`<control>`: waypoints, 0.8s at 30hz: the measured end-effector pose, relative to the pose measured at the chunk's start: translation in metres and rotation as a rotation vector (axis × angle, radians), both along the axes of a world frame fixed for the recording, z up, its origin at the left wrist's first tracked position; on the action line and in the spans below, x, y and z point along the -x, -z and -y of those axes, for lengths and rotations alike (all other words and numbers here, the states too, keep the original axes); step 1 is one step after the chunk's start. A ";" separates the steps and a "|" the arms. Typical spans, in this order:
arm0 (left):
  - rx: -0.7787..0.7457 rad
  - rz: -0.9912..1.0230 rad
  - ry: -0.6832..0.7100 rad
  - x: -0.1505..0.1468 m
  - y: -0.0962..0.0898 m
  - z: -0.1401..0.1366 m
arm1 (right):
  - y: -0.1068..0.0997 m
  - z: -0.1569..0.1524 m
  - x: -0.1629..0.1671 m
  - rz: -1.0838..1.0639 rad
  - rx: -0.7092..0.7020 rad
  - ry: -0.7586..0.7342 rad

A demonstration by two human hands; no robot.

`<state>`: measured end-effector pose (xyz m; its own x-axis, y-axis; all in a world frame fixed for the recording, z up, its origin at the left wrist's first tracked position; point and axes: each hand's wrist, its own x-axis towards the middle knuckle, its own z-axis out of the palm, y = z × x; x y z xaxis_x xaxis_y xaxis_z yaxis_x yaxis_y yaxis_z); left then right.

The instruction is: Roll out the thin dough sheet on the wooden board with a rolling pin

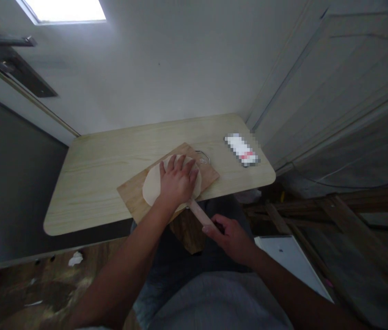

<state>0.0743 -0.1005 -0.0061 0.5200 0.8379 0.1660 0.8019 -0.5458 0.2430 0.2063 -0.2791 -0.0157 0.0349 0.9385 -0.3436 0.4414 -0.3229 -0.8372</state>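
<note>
A round, flat sheet of pale dough (151,185) lies on a wooden cutting board (130,190) with a metal ring handle. My left hand (179,180) rests flat on the dough, fingers spread. Below it, my right hand (230,236) is wrapped around one end of a pale wooden rolling pin (200,213). The pin slants up and left, its far end reaching the dough's near edge beside my left wrist. My palm hides part of the dough.
The board sits at the front edge of a light wood-grain table (94,172). A phone (242,149), blurred out, lies at the right. Behind stands a white door (166,68) with a metal handle (4,41). Crumpled tissue (75,259) is on the floor at left.
</note>
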 end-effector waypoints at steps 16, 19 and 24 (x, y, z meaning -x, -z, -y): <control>-0.009 -0.040 -0.076 0.046 -0.004 0.033 | -0.005 -0.005 -0.012 0.156 -0.121 0.116; -0.012 -0.036 -0.118 0.055 -0.005 0.045 | -0.005 -0.014 -0.024 0.241 -0.207 0.180; -0.014 0.000 -0.130 0.052 -0.006 0.048 | 0.005 -0.027 -0.041 0.432 -0.379 0.179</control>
<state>0.0223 -0.1484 0.0002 0.4071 0.8959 0.1781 0.8660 -0.4405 0.2365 0.2470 -0.2518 -0.0204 0.2658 0.9594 0.0947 0.7336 -0.1376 -0.6655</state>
